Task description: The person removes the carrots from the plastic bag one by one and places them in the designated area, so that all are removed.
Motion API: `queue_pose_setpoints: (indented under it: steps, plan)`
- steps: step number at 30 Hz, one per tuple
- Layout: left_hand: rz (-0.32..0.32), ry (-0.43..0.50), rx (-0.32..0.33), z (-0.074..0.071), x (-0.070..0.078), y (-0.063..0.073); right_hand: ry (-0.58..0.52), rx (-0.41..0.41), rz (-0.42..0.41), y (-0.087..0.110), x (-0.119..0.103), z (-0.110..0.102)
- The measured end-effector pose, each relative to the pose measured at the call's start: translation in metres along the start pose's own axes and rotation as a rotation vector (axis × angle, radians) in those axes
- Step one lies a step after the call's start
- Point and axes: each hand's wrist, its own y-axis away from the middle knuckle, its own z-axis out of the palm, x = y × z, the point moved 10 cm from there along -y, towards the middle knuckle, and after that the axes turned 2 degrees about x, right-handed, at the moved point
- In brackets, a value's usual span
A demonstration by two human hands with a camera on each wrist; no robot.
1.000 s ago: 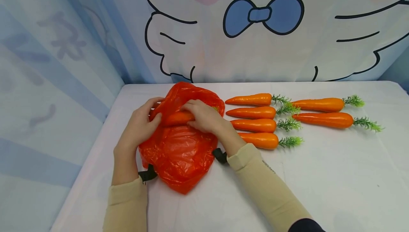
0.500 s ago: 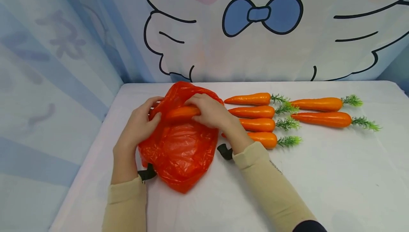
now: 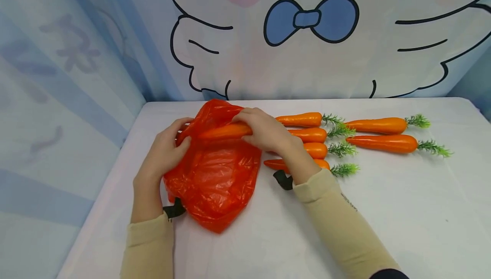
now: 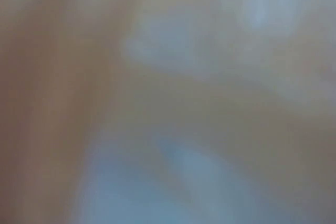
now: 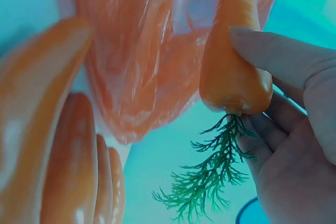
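Note:
A red plastic bag (image 3: pixel 215 181) lies on the white table, its mouth toward the back. My left hand (image 3: pixel 163 153) grips the bag's left edge, thumb in front and fingers behind. My right hand (image 3: pixel 268 132) pinches the thick end of an orange carrot (image 3: pixel 226 132) at the mouth. In the right wrist view the thumb presses on this carrot (image 5: pixel 231 72), and its green leafy top (image 5: pixel 215 171) hangs below the fingers. The carrot's thin end overlaps the bag. The left wrist view is too blurred to make out any object.
Several carrots lie in a stacked row right of the bag, among them the front carrot (image 3: pixel 274 164), partly behind my right arm. Two more, a back carrot (image 3: pixel 377 125) and a nearer carrot (image 3: pixel 387 143), lie farther right. A printed curtain (image 3: pixel 307 70) hangs behind the table.
My right hand has moved right and slightly back, drawing the carrot farther out of the bag's mouth. My left hand keeps its grip on the bag's edge.

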Motion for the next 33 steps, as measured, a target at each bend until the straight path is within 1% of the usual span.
queue_pose_setpoints:
  steps: [9, 14, 18, 24, 33]
  plan:
    - [-0.003, -0.006, -0.001, 0.0, -0.001, 0.0, -0.042, 0.035, -0.021, 0.02, 0.009, -0.016]
    - [-0.009, -0.001, -0.002, 0.0, -0.001, 0.0, -0.037, 0.064, -0.041, 0.032, 0.014, -0.026]
    - [-0.009, 0.0, 0.001, 0.0, 0.0, 0.0, -0.03, 0.076, -0.028, 0.043, 0.021, -0.037]
    - [-0.007, 0.0, 0.002, 0.0, 0.002, 0.001, -0.034, 0.099, 0.013, 0.065, 0.036, -0.055]
    - [-0.022, 0.004, -0.008, 0.001, -0.002, 0.0, -0.013, 0.134, 0.047, 0.104, 0.071, -0.081]
